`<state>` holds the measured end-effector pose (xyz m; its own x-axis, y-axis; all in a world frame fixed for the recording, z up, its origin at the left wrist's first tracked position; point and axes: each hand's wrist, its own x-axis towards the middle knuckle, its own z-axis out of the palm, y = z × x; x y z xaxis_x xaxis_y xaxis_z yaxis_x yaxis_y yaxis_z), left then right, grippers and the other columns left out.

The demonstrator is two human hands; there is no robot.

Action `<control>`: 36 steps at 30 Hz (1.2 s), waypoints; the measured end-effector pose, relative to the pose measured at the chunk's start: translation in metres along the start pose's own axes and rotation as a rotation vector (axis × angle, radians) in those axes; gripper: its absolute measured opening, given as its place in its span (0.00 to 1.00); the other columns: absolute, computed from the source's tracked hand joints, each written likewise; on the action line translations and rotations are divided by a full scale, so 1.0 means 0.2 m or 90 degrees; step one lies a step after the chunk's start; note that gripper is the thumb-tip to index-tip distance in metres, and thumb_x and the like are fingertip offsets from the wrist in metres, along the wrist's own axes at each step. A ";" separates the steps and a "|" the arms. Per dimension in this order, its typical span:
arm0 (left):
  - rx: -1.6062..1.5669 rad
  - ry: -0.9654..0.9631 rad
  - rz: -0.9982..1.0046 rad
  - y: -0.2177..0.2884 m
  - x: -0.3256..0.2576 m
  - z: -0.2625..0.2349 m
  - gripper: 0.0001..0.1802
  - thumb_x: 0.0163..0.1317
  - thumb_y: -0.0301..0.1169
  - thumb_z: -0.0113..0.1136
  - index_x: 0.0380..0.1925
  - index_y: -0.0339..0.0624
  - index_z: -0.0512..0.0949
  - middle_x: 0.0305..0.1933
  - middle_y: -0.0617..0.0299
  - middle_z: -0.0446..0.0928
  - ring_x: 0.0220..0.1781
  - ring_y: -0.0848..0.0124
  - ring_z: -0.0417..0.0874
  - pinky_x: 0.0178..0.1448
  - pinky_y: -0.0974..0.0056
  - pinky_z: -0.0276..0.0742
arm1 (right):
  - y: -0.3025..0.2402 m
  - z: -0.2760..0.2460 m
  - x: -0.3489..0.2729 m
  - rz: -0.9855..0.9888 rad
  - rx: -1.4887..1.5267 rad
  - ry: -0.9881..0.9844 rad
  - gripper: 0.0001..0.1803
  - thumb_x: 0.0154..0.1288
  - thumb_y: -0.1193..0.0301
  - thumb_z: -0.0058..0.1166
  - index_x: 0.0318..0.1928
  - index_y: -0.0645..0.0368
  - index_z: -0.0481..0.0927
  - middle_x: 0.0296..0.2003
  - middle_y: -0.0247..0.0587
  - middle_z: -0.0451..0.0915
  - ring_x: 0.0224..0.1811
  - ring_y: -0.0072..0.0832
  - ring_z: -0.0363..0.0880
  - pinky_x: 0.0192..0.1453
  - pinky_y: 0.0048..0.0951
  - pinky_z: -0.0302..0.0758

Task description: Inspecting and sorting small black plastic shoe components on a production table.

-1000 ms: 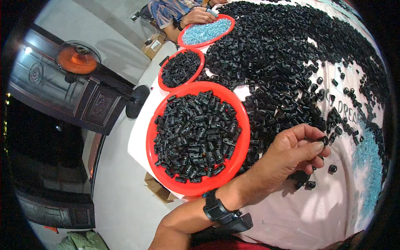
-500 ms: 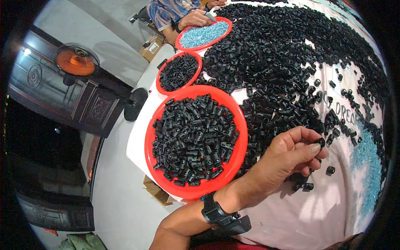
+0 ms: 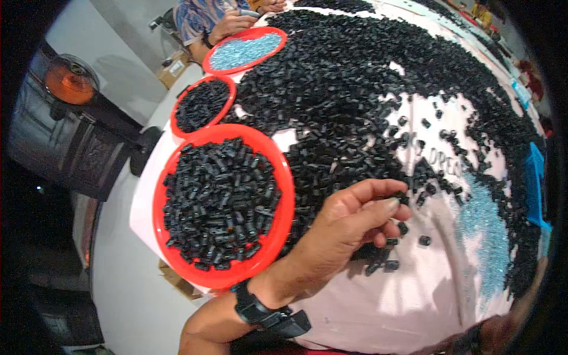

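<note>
My left hand (image 3: 358,216) reaches over the table with a black strap on its wrist. Its thumb and forefinger are pinched around a small black plastic fitting (image 3: 401,199), mostly hidden by the fingertips. Several loose black fittings (image 3: 424,241) lie just beyond and below the fingers. To the hand's left stands a large red tray (image 3: 288,201) heaped with small black cylindrical parts (image 3: 219,204). At the lower right edge my right hand (image 3: 503,325) shows dark and blurred, its fingers not readable.
A wide pile of black fittings (image 3: 355,65) covers the far table. Light-blue small pieces (image 3: 482,236) lie to the right. Two smaller red trays hold thin black parts (image 3: 204,105) and light-blue pieces (image 3: 245,50). Another person's hand (image 3: 234,25) is beside the farther one. A fan (image 3: 71,80) stands left.
The whole view has shifted, so the trays and my left hand appear farther left. The left hand keeps its pinch. My right hand has come into view at the lower right.
</note>
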<state>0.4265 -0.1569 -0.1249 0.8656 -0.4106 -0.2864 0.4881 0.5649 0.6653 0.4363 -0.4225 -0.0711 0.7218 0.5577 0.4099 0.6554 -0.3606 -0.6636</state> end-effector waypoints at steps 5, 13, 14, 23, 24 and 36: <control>-0.010 0.011 0.020 -0.01 0.00 -0.03 0.17 0.76 0.29 0.57 0.61 0.38 0.75 0.47 0.58 0.84 0.40 0.79 0.84 0.44 0.74 0.82 | -0.10 -0.13 0.01 0.025 -0.078 -0.007 0.13 0.58 0.63 0.64 0.26 0.57 0.77 0.27 0.38 0.77 0.27 0.28 0.70 0.30 0.30 0.63; 0.009 0.002 -0.017 -0.03 0.01 0.00 0.17 0.76 0.29 0.57 0.61 0.37 0.75 0.48 0.57 0.84 0.40 0.77 0.83 0.44 0.73 0.82 | 0.21 0.01 0.07 0.207 -0.226 -0.138 0.14 0.57 0.80 0.60 0.45 0.61 0.86 0.38 0.49 0.83 0.41 0.46 0.81 0.46 0.41 0.78; 0.011 -0.002 -0.018 -0.03 0.01 0.00 0.17 0.75 0.30 0.57 0.60 0.37 0.75 0.47 0.57 0.84 0.40 0.77 0.83 0.44 0.73 0.82 | 0.21 0.06 0.08 0.151 -0.293 -0.065 0.15 0.56 0.80 0.60 0.45 0.60 0.87 0.39 0.49 0.82 0.42 0.45 0.81 0.46 0.41 0.78; 0.027 0.024 -0.018 -0.01 0.00 0.02 0.17 0.75 0.29 0.57 0.60 0.37 0.75 0.46 0.57 0.84 0.39 0.78 0.83 0.43 0.74 0.81 | 0.20 0.08 0.09 0.138 -0.268 -0.097 0.17 0.59 0.79 0.61 0.50 0.61 0.86 0.39 0.47 0.81 0.40 0.44 0.79 0.44 0.40 0.77; 0.027 0.024 -0.018 -0.01 0.00 0.02 0.17 0.75 0.29 0.57 0.60 0.37 0.75 0.46 0.57 0.84 0.39 0.78 0.83 0.43 0.74 0.81 | 0.21 0.11 0.09 0.089 -0.270 -0.077 0.18 0.59 0.79 0.61 0.52 0.61 0.85 0.40 0.47 0.81 0.41 0.44 0.79 0.44 0.40 0.77; 0.017 0.008 -0.008 -0.03 0.01 0.00 0.17 0.75 0.28 0.57 0.60 0.36 0.75 0.47 0.57 0.84 0.39 0.78 0.83 0.43 0.74 0.81 | 0.26 0.18 0.09 0.066 -0.325 -0.097 0.21 0.58 0.81 0.56 0.53 0.59 0.83 0.42 0.44 0.80 0.42 0.43 0.79 0.44 0.39 0.79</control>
<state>0.4247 -0.1609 -0.1285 0.8605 -0.4092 -0.3035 0.4966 0.5405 0.6792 0.4759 -0.4047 -0.1200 0.7730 0.5884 0.2372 0.6344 -0.7161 -0.2913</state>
